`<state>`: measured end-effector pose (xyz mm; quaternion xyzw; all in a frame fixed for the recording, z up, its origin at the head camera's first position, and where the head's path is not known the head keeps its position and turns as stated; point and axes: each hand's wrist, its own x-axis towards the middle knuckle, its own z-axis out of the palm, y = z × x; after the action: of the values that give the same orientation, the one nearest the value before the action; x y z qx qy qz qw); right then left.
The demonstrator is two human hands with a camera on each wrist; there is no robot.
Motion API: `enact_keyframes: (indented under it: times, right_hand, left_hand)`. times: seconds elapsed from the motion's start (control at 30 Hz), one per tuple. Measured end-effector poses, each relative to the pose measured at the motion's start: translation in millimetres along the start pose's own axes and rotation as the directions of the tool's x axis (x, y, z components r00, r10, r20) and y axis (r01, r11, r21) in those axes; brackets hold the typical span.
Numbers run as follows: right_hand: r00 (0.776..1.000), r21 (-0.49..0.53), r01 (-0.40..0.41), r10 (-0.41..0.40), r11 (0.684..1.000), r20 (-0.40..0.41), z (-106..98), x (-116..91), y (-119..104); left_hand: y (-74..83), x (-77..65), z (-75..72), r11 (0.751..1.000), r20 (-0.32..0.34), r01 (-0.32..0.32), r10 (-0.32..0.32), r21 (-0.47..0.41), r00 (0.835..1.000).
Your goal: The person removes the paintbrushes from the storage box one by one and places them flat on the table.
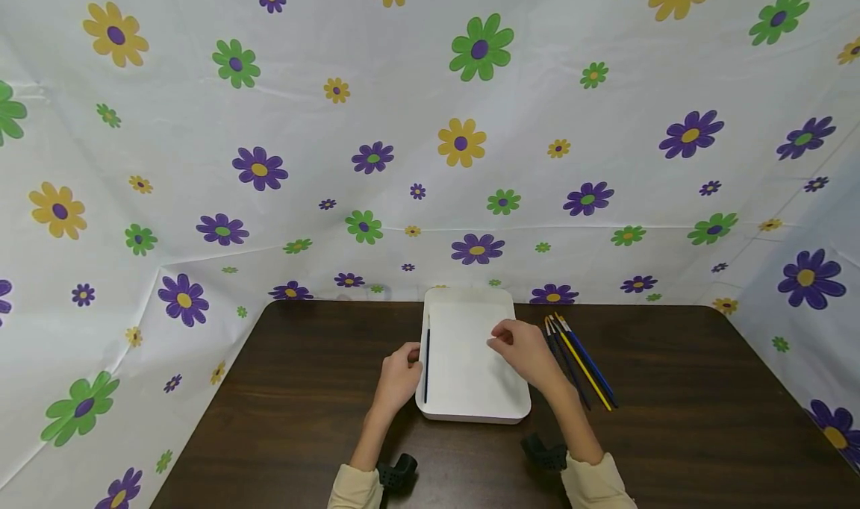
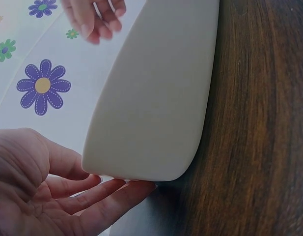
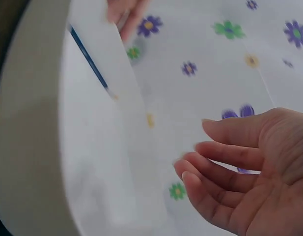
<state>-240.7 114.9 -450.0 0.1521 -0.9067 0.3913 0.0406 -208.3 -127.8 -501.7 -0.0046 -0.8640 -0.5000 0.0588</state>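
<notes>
A white tray (image 1: pixel 473 367) with rounded corners sits at the middle of the table's back edge. One dark blue paintbrush (image 1: pixel 427 363) lies lengthwise along its left side, bristles toward the back; the right wrist view shows the same paintbrush (image 3: pixel 90 59). My left hand (image 1: pixel 401 378) grips the tray's left edge, and in the left wrist view its thumb and fingers (image 2: pixel 112 196) meet the tray wall (image 2: pixel 151 98). Above the tray's right half hovers my right hand (image 1: pixel 527 351). Its fingers (image 3: pixel 215 189) are loosely curled with nothing between them.
Several paintbrushes (image 1: pixel 584 363) with blue, yellow and dark handles lie fanned on the brown table (image 1: pixel 685 419), right of the tray and beside my right forearm. A flowered white cloth (image 1: pixel 403 113) hangs behind the table.
</notes>
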Motion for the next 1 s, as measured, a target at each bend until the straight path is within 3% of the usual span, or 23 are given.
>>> enact_keyframes:
  times: [0.3,0.67,1.0]
  right_hand:
    - [0.999,0.018,0.043,-0.043,0.999,-0.02,33.8,-1.3,-19.8]
    - [0.978,-0.018,0.21,-0.209,0.978,0.024,86.7,-11.0,-35.5]
    - [0.977,-0.022,0.21,-0.209,0.977,0.042,109.9,-15.7,-37.6]
  left_hand:
    - [-0.7,0.3,0.5,1.0,0.001,0.004,-0.004,-0.004,1.0]
    - [-2.4,1.8,0.6,1.0,-0.011,-0.007,0.008,0.022,1.0]
    - [-3.1,1.9,-0.4,1.0,-0.005,-0.022,0.022,0.017,1.0]
